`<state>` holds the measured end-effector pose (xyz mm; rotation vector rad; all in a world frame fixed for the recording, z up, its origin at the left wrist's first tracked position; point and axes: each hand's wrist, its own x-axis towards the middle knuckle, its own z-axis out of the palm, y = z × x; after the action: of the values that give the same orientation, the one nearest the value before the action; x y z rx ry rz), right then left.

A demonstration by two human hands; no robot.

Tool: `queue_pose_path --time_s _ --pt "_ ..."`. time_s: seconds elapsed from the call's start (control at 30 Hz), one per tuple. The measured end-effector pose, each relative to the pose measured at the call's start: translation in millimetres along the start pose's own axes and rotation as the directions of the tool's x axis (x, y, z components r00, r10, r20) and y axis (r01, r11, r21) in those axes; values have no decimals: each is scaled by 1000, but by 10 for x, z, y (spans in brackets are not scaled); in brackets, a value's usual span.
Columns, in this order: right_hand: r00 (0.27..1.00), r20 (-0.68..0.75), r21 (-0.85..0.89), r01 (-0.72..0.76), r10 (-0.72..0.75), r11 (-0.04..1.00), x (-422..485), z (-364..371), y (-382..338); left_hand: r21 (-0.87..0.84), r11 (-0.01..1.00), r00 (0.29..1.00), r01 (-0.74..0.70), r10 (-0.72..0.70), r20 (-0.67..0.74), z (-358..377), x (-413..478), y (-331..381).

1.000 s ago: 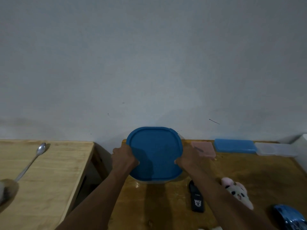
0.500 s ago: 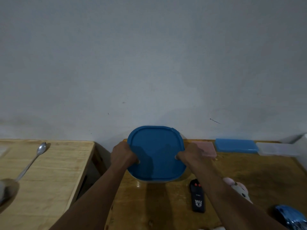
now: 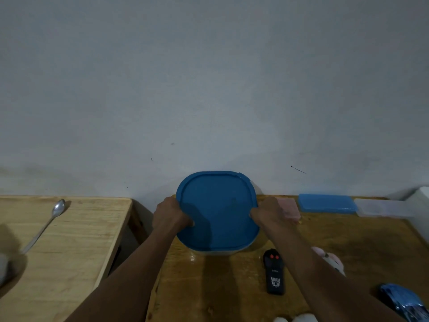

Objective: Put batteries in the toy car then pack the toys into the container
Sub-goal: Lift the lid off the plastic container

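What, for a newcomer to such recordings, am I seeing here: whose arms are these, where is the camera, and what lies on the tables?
No machine here: a person wears one wide-angle camera on the head, looking down, so the arms are their own. The left hand and right hand grip opposite edges of the blue lid on a container on the dark table. Nearer lie a black remote, a pink plush toy and a shiny blue toy car. A flat blue box sits by the wall. A spoon lies on the lighter table, left.
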<state>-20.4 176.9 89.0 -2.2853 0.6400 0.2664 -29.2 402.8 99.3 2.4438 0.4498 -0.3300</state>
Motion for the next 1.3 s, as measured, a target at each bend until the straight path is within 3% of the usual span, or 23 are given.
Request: queue_pose_path --time_s 0.13,0.3,0.53,0.8,1.3 --pt "998 -4 33 66 -65 997 -75 -53 37 -82 996 999 -32 31 -20 -3 -90 -58" --pt "988 -61 135 152 -145 979 -337 -101 188 -220 955 977 -197 173 -125 8 -399 -235" --pt "978 -81 89 197 -191 976 -853 -45 535 -226 942 967 -248 229 -111 106 -924 -605" --pt "982 -52 154 188 -182 970 -1343 98 967 -209 953 974 -220 201 -110 245 -1482 -977" --pt "981 50 60 187 -190 981 -2138 338 1777 -147 987 996 -58 48 -68 700 -2468 -1680"
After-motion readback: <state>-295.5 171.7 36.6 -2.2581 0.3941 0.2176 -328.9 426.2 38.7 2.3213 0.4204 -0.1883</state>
